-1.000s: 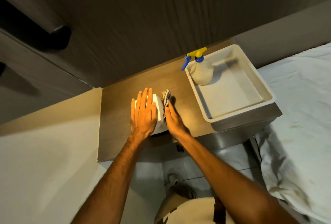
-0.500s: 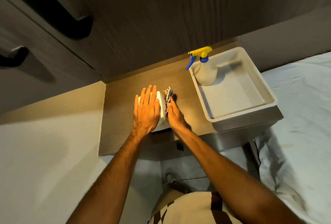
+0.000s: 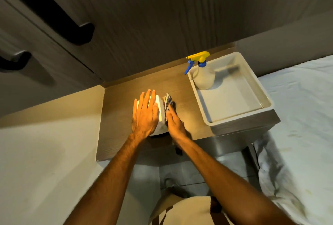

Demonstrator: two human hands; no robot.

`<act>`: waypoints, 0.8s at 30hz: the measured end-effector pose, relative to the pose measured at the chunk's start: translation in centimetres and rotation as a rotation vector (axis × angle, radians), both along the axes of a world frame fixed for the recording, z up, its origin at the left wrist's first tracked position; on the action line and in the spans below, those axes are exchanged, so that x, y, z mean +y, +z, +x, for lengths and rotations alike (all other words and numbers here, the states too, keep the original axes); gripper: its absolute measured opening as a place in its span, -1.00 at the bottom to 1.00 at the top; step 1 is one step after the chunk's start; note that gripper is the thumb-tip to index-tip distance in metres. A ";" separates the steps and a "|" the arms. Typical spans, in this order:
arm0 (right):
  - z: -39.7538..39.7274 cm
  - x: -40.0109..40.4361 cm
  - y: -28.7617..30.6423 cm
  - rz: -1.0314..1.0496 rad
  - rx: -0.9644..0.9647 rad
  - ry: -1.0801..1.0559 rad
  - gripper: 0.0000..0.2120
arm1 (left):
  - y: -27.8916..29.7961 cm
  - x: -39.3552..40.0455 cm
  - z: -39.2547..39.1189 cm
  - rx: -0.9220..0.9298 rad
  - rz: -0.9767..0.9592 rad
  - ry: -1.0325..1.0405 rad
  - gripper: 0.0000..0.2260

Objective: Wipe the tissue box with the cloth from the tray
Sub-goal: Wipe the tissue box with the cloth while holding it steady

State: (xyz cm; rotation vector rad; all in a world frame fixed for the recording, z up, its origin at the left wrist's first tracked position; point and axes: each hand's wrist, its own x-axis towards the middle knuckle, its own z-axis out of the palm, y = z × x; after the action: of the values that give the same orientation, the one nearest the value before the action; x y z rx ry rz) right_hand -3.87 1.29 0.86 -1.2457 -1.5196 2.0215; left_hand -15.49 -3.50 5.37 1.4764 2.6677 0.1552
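A white tissue box (image 3: 161, 111) stands on the wooden bedside top (image 3: 117, 116). My left hand (image 3: 145, 115) lies flat on top of the box with fingers spread, covering most of it. My right hand (image 3: 175, 122) presses a dark-and-white patterned cloth (image 3: 168, 101) against the box's right side; the cloth sticks out beyond my fingertips. The grey tray (image 3: 232, 115) sits to the right on the same top.
A spray bottle (image 3: 203, 75) with a yellow and blue head stands in the tray's far left corner. A wood-grain wall rises behind the top. Cabinet doors with black handles (image 3: 84, 32) hang at the upper left. A white bed (image 3: 302, 116) lies to the right.
My right hand and the cloth have slid a little along the box's right side. The left hand stays flat on the box. The camera has tilted, so the scene sits lower.
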 end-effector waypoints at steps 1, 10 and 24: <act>0.9 -1.1 -0.6 0.030 -0.028 0.013 -0.54 | -0.1 0.0 -0.1 0.004 -0.004 -0.001 -0.43; -0.8 0.0 0.9 0.184 0.144 0.011 -0.55 | -0.2 -0.3 -0.2 0.024 0.006 -0.034 -0.42; 0.9 -3.4 1.6 0.214 0.169 0.027 -0.52 | 0.2 -0.4 -0.3 0.062 -0.063 -0.074 -0.40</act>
State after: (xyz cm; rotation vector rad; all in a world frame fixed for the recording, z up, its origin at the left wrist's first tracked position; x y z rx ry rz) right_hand -2.94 -2.16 2.41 -0.9527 -1.6273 1.8693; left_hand -15.82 -3.90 5.52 1.5831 2.6332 0.0203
